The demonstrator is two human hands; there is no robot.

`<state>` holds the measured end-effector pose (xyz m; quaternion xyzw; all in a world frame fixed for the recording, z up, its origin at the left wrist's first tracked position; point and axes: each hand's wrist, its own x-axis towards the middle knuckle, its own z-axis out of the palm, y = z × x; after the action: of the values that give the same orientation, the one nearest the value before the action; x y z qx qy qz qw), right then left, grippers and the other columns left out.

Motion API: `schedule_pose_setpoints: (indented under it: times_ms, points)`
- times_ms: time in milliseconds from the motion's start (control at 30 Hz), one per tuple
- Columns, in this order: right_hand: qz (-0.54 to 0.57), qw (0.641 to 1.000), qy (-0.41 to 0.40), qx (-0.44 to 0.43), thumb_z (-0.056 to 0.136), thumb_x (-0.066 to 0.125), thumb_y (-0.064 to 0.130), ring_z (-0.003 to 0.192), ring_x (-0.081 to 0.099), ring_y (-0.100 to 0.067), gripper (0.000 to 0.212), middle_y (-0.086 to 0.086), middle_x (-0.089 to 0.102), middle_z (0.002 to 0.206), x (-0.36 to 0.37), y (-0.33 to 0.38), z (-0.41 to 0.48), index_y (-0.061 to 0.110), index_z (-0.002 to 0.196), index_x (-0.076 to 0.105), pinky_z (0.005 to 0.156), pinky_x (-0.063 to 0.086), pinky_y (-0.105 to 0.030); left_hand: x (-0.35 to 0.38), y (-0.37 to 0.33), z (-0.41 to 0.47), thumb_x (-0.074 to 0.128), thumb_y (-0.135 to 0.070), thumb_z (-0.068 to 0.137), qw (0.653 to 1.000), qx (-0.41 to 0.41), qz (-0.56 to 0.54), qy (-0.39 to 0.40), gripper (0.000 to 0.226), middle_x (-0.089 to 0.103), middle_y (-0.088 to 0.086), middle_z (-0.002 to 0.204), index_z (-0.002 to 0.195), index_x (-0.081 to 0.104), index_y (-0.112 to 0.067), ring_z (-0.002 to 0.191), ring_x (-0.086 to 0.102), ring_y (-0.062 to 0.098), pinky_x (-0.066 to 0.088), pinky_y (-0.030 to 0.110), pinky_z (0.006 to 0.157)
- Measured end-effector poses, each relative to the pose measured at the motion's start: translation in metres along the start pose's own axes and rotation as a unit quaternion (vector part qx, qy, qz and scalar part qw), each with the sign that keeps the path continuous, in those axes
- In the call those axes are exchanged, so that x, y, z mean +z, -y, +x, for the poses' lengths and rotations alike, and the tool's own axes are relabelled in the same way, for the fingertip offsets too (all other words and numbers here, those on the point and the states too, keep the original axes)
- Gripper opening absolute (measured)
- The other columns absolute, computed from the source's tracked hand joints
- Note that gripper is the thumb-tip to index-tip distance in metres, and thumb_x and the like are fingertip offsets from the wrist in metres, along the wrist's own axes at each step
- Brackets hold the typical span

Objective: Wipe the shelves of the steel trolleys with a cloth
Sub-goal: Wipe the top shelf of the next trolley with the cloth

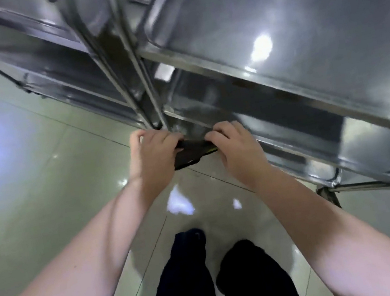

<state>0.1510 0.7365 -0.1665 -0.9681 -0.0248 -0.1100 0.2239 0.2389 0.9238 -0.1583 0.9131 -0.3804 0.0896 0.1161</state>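
two hands on one dark cloth (190,148): our left hand (150,150) and right hand (235,146) each grip an end, just beside a steel trolley (282,15) corner.

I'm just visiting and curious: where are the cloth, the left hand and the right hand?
cloth (188,156): head view, dark stretch between both hands.
left hand (150,151): head view, back of the hand.
right hand (237,148): head view, back of the hand.
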Motion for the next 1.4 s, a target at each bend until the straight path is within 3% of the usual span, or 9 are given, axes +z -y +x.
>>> schedule_pose_setpoints:
  times_ms: [233, 367, 533, 700, 867, 1033, 1133, 1233, 1400]
  points:
    - [0.01, 0.996, -0.01, -0.093, 0.074, 0.058, -0.005, 0.08, 0.054, -0.034, 0.03, -0.011, 0.064, 0.095, -0.106, 0.141, 0.087, 0.006, 0.1, 0.068, 0.072, 0.048, -0.043, -0.202, 0.035, -0.009, 0.055, -0.013, 0.078, 0.983, -0.182, 0.02, -0.002, 0.02, 0.06, -0.011, 0.067, 0.079, 0.066, -0.03, 0.073, 0.05, 0.018, 0.022, 0.033, 0.078]
    - [-0.053, 0.993, 0.066, -0.086, 0.071, 0.06, 0.003, 0.074, 0.05, -0.023, 0.022, 0.004, 0.055, 0.074, -0.12, 0.214, 0.146, 0.025, 0.074, 0.055, 0.063, 0.043, -0.036, -0.258, 0.084, -0.02, 0.052, -0.029, 0.091, 0.969, -0.247, 0.024, -0.014, 0.014, 0.063, -0.016, 0.089, 0.09, 0.064, -0.036, 0.095, 0.053, 0.014, 0.026, 0.042, 0.096]
    - [-0.002, 0.992, -0.008, -0.128, 0.082, 0.053, 0.002, 0.083, 0.051, -0.03, 0.019, -0.006, 0.062, 0.088, -0.111, 0.29, 0.209, 0.015, 0.091, 0.063, 0.069, 0.041, -0.042, -0.31, 0.171, -0.028, 0.055, -0.029, 0.093, 0.964, -0.25, 0.003, -0.087, 0.013, 0.062, -0.014, 0.09, 0.094, 0.066, -0.037, 0.096, 0.056, 0.015, 0.022, 0.04, 0.1]
    - [0.009, 0.996, -0.034, -0.086, 0.085, 0.055, 0.001, 0.09, 0.048, -0.027, 0.019, -0.004, 0.061, 0.093, -0.089, 0.347, 0.277, 0.017, 0.093, 0.062, 0.075, 0.042, -0.044, -0.347, 0.262, -0.009, 0.058, -0.031, 0.091, 0.966, -0.224, 0.006, -0.125, 0.013, 0.065, -0.013, 0.093, 0.097, 0.068, -0.037, 0.1, 0.056, 0.016, 0.021, 0.038, 0.095]
    - [-0.004, 0.997, -0.069, -0.026, 0.088, 0.054, 0.003, 0.095, 0.046, -0.022, 0.021, -0.001, 0.06, 0.1, -0.071, 0.36, 0.324, 0.018, 0.099, 0.061, 0.076, 0.039, -0.036, -0.349, 0.32, 0.034, 0.058, -0.034, 0.091, 0.974, -0.195, -0.003, -0.116, 0.014, 0.067, -0.014, 0.1, 0.1, 0.069, -0.037, 0.105, 0.056, 0.016, 0.019, 0.037, 0.098]
    - [-0.032, 0.998, -0.062, 0.004, 0.089, 0.054, 0.0, 0.095, 0.045, -0.024, 0.022, -0.003, 0.061, 0.103, -0.07, 0.342, 0.372, 0.015, 0.103, 0.063, 0.08, 0.041, -0.039, -0.335, 0.355, 0.088, 0.061, -0.037, 0.089, 0.982, -0.155, -0.005, -0.11, 0.013, 0.069, -0.013, 0.093, 0.097, 0.07, -0.036, 0.098, 0.059, 0.019, 0.023, 0.038, 0.092]
    - [-0.04, 0.996, -0.077, 0.004, 0.089, 0.056, 0.001, 0.094, 0.048, -0.028, 0.019, -0.005, 0.063, 0.101, -0.072, 0.324, 0.408, 0.014, 0.1, 0.064, 0.08, 0.042, -0.043, -0.326, 0.372, 0.125, 0.064, -0.034, 0.088, 0.984, -0.136, -0.017, -0.11, 0.012, 0.07, -0.009, 0.093, 0.097, 0.072, -0.032, 0.099, 0.058, 0.022, 0.028, 0.044, 0.099]
    - [-0.048, 0.994, -0.093, -0.009, 0.088, 0.058, 0.001, 0.091, 0.05, -0.029, 0.017, -0.006, 0.061, 0.097, -0.071, 0.305, 0.449, 0.013, 0.096, 0.065, 0.078, 0.043, -0.043, -0.317, 0.389, 0.166, 0.065, -0.03, 0.088, 0.986, -0.121, -0.004, -0.116, 0.011, 0.069, -0.006, 0.095, 0.095, 0.072, -0.028, 0.101, 0.057, 0.023, 0.022, 0.045, 0.105]
    - [-0.064, 0.993, -0.093, -0.027, 0.072, 0.063, -0.012, 0.079, 0.048, -0.031, 0.026, -0.009, 0.057, 0.086, -0.067, 0.279, 0.513, 0.008, 0.088, 0.067, 0.068, 0.042, -0.04, -0.303, 0.414, 0.225, 0.073, -0.019, 0.08, 0.986, -0.081, 0.032, -0.144, 0.006, 0.07, -0.003, 0.088, 0.085, 0.074, -0.022, 0.092, 0.061, 0.027, 0.025, 0.041, 0.094]
